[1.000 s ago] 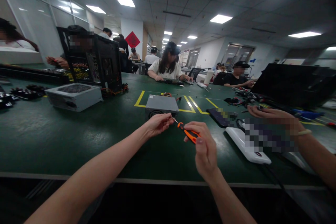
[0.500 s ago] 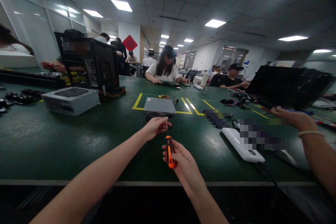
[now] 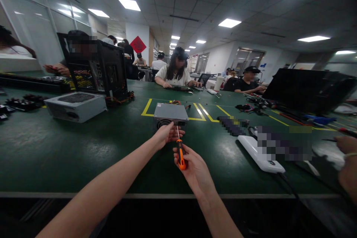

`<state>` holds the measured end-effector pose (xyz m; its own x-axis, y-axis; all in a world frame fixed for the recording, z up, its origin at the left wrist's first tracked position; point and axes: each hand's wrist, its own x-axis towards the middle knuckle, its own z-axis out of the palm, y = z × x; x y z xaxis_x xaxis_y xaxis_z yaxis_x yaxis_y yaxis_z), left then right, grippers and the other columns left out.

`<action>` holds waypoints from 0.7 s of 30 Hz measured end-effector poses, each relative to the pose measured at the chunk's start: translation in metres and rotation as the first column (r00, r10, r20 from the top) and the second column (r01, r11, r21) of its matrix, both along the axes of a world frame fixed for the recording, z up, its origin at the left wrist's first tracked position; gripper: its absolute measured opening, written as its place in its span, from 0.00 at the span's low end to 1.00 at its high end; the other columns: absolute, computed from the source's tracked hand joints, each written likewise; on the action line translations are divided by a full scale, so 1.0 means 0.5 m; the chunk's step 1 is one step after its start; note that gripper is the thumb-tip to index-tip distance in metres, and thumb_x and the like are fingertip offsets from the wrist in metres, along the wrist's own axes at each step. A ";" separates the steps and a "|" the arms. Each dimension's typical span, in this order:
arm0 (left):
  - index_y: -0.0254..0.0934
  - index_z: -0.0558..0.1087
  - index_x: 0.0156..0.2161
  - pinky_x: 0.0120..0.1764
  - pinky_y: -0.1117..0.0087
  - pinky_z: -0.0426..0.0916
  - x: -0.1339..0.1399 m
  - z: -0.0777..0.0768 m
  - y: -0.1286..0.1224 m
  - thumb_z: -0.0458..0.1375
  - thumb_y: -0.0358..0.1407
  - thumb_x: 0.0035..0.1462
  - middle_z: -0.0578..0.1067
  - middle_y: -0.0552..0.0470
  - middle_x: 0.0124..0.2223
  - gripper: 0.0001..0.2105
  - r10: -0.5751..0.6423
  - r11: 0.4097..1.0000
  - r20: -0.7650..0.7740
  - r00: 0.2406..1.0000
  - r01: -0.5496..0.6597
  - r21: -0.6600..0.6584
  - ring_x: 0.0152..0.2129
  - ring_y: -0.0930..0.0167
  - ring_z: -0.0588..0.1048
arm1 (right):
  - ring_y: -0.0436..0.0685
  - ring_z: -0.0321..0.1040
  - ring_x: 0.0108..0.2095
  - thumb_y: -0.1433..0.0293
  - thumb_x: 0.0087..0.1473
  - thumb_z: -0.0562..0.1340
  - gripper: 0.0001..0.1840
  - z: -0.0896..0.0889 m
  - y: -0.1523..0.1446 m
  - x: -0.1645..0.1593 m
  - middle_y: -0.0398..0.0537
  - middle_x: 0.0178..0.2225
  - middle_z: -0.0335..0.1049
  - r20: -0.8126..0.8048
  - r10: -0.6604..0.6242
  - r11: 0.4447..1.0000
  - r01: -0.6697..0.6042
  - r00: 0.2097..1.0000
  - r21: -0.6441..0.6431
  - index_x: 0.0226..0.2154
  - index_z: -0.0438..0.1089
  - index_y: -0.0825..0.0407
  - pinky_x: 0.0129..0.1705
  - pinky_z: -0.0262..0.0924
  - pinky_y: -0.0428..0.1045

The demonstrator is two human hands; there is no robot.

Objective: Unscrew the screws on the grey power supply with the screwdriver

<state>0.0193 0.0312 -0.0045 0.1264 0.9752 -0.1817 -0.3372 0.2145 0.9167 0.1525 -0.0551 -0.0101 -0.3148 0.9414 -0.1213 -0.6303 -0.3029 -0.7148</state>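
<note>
A grey power supply unit [image 3: 171, 111] with a round fan grille facing me sits on the green table in front of my hands. My right hand [image 3: 196, 165] is closed around the orange and black handle of a screwdriver [image 3: 182, 158], whose thin shaft points up and away toward the unit's near face. Beside that shaft, my left hand [image 3: 164, 136] is at the unit's front with its thumb and fingers apart, some of them behind the shaft. Whether the screwdriver's tip touches the unit, I cannot tell.
Left of me stand another power supply [image 3: 75, 107] and a black computer case [image 3: 111, 70]. A white power bank [image 3: 259, 154] with a cable lies to the right. Another person's hand [image 3: 347, 145] reaches in at the right edge. Across the table, a person [image 3: 174, 72] works.
My left thumb has moved off the screwdriver's tip and the fingers have spread. The screwdriver in my right hand has shifted slightly forward. The other person's hand at right has drawn back rightward.
</note>
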 end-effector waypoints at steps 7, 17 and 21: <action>0.27 0.68 0.41 0.22 0.78 0.66 0.001 0.005 -0.003 0.43 0.39 0.62 0.75 0.38 0.39 0.17 -0.001 1.000 0.002 1.000 0.001 -0.008 0.24 0.74 0.74 | 0.50 0.68 0.29 0.82 0.40 0.58 0.15 -0.001 0.006 -0.001 0.49 0.29 0.71 -0.018 0.023 1.000 -0.022 1.000 0.006 0.34 0.70 0.58 0.32 0.64 0.45; 0.28 0.66 0.42 0.22 0.79 0.65 0.000 0.006 -0.005 0.43 0.39 0.62 0.75 0.38 0.40 0.16 -0.005 1.000 -0.005 1.000 0.005 0.010 0.24 0.74 0.74 | 0.49 0.68 0.29 0.83 0.42 0.56 0.14 0.002 0.008 -0.007 0.49 0.29 0.71 -0.039 -0.003 1.000 0.002 0.999 -0.020 0.33 0.70 0.58 0.31 0.66 0.44; 0.28 0.66 0.43 0.23 0.79 0.66 -0.002 0.004 -0.004 0.43 0.39 0.62 0.75 0.37 0.40 0.16 -0.013 1.000 -0.007 1.000 0.014 0.022 0.25 0.74 0.74 | 0.49 0.68 0.29 0.83 0.42 0.55 0.14 0.008 0.007 -0.010 0.50 0.29 0.71 -0.051 -0.020 0.998 0.017 0.998 -0.065 0.33 0.70 0.59 0.31 0.66 0.43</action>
